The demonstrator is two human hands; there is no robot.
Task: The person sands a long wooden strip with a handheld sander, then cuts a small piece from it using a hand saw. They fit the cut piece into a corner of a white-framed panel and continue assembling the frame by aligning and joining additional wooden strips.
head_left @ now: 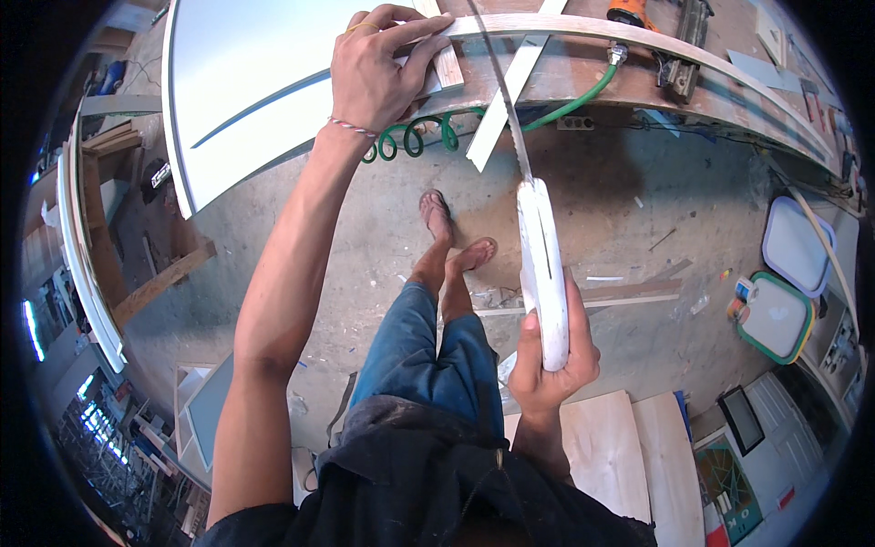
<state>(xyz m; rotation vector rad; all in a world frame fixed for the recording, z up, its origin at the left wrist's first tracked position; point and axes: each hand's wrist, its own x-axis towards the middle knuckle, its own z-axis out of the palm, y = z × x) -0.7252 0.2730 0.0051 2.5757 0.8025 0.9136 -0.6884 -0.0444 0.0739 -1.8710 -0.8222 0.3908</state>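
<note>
My left hand presses a long, thin wooden strip at the bench's near edge, its fingers and thumb closed around the strip's left end. Gripped in my right hand is a handsaw with a pale, paint-worn handle. Its narrow toothed blade points away from me and crosses the strip just right of my left fingers; whether the teeth have cut into it I cannot tell. Under the strip lie a short piece of wood and a slanting white-faced batten that juts past the edge.
A large white panel covers the bench's left. Along the workbench run a green coiled air hose, an orange tool and a dark metal bar. Plastic trays and plywood sheets lie at the right.
</note>
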